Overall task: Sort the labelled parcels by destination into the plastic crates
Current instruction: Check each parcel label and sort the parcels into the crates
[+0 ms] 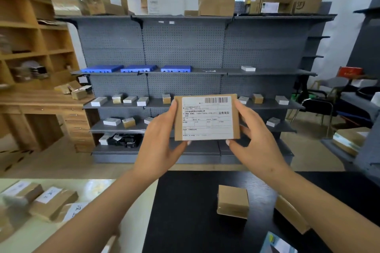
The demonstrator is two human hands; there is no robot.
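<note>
One parcel [206,117] — brown, label facing the camera — raised above the black table [185,211], gripped at its side edges by left hand [159,139] and right hand [256,139]; another box [232,201] lies below.

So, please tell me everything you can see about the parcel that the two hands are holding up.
The parcel is a flat, rectangular box of brown cardboard. A large white shipping label covers most of its front, with a barcode at the top right, printed lines of text and a ruled form below; the print is too small to read. It is held upright in the air, label facing the camera, in front of the grey shelves. The left hand holds its left edge and the right hand its right edge and lower corner.
</note>
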